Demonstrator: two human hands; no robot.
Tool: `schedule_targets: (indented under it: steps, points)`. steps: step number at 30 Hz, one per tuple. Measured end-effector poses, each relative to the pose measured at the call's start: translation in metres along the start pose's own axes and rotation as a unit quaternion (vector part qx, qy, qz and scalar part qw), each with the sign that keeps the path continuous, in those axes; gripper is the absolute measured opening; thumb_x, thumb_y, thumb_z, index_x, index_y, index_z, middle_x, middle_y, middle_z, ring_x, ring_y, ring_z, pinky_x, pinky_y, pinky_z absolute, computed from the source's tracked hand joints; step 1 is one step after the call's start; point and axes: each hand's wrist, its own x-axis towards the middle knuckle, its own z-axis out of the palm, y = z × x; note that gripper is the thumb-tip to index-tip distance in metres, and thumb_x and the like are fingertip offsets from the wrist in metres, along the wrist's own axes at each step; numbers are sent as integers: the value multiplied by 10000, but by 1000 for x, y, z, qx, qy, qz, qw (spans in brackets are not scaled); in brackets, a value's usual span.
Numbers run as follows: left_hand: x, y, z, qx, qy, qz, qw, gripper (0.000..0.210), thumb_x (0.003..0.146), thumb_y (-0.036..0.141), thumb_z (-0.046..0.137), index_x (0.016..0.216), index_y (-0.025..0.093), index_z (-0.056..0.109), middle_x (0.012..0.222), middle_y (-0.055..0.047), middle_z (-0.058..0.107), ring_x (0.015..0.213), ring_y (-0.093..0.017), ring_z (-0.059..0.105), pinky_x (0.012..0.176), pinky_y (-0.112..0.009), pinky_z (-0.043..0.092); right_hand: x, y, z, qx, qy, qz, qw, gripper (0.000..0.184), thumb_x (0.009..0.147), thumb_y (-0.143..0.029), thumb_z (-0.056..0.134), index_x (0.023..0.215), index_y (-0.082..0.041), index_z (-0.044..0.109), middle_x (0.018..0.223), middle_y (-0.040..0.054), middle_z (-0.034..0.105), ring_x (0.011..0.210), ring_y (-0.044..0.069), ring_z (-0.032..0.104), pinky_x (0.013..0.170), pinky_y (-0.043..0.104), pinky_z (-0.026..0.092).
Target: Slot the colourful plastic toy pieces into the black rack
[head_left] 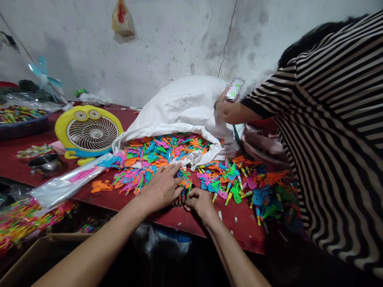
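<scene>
My left hand (163, 188) lies over the small plastic toys at the mouth of a big white sack (182, 105), fingers stretched out, thumb pointing at a short row of dark, banded tubes (179, 198). From the other side, the curled fingers and thumb of my right hand (201, 204) close on the right end of that row. Bright flat plastic toys (167, 147) in orange, blue, pink and green fill the sack's mouth and spill out. More toys with striped tube handles (231, 185) lie scattered right of my right hand.
A yellow fan (89, 133), a metal cup (44, 164) and clear plastic bags (67, 181) are on the red table (119, 201) to the left. At right, a person in a striped top (332, 119) leans in, holding a phone (235, 89). A pink basin (263, 149) stands nearby.
</scene>
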Motion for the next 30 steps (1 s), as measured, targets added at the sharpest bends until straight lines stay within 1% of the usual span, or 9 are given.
schedule_targets:
  steps: [3, 9, 11, 14, 16, 22, 24, 28, 30]
  points:
    - [0, 1, -1, 1, -4, -1, 1000, 285, 942, 377, 509, 1061, 251, 735, 1547, -96, 400, 1387, -319, 426, 1108, -504, 362, -3, 1, 3, 5, 20, -22, 1000, 146, 509, -190, 690, 570, -189, 557, 408, -41, 553, 381, 117, 509, 409, 219, 395]
    - [0, 2, -1, 2, -7, 0, 1000, 278, 941, 359, 505, 1034, 244, 741, 1556, -94, 387, 1386, -333, 425, 1097, -514, 371, -6, -7, 1, 87, 39, 42, 995, 186, 451, -160, 701, 553, -181, 547, 527, -8, 627, 416, 136, 555, 436, 254, 429]
    - [0, 3, -2, 5, -8, -1, 1000, 273, 936, 358, 514, 1038, 244, 739, 1551, -92, 395, 1389, -328, 421, 1101, -509, 369, -7, -6, 4, 75, 54, 22, 995, 171, 467, -157, 684, 558, -191, 544, 494, -27, 595, 407, 128, 533, 431, 248, 411]
    - [1, 3, -1, 6, -11, -4, 1000, 262, 925, 346, 527, 1038, 239, 738, 1545, -101, 401, 1389, -330, 422, 1104, -512, 366, -9, -1, 8, -13, 77, -47, 996, 111, 505, -160, 654, 574, -205, 580, 429, -56, 526, 395, 116, 490, 421, 234, 367]
    - [1, 2, 0, 5, -9, -1, 1000, 254, 918, 348, 533, 1026, 243, 738, 1546, -98, 401, 1383, -334, 428, 1095, -521, 372, -9, 1, 6, -55, 81, -74, 992, 93, 510, -157, 656, 568, -206, 603, 451, -54, 537, 408, 107, 483, 425, 230, 362]
    - [0, 0, 1, 3, -3, 9, 1000, 281, 932, 341, 503, 1023, 221, 740, 1551, -120, 387, 1380, -345, 427, 1090, -533, 379, -4, -4, -1, 80, 51, 48, 994, 172, 459, -168, 709, 562, -185, 573, 550, -10, 637, 435, 133, 558, 473, 266, 456]
    - [1, 1, -2, 4, -5, 11, 1000, 283, 927, 347, 508, 1032, 216, 737, 1545, -122, 395, 1377, -341, 428, 1093, -532, 380, -5, -3, 1, 63, 54, 31, 996, 164, 477, -168, 711, 587, -186, 591, 510, -25, 610, 436, 132, 556, 478, 260, 455]
    - [2, 2, -5, 6, -12, 6, 1000, 281, 924, 364, 509, 1026, 226, 731, 1548, -98, 392, 1378, -326, 424, 1096, -527, 381, -9, -1, 3, -45, 65, -64, 995, 93, 535, -174, 700, 599, -189, 634, 473, -39, 573, 426, 104, 499, 449, 229, 386]
    - [3, 3, -5, 8, -18, 3, 1000, 281, 921, 367, 514, 1052, 237, 726, 1552, -87, 386, 1383, -324, 416, 1102, -525, 374, -8, -3, 0, -38, 51, -50, 997, 107, 530, -190, 723, 594, -186, 637, 496, -24, 597, 444, 112, 518, 465, 239, 404]
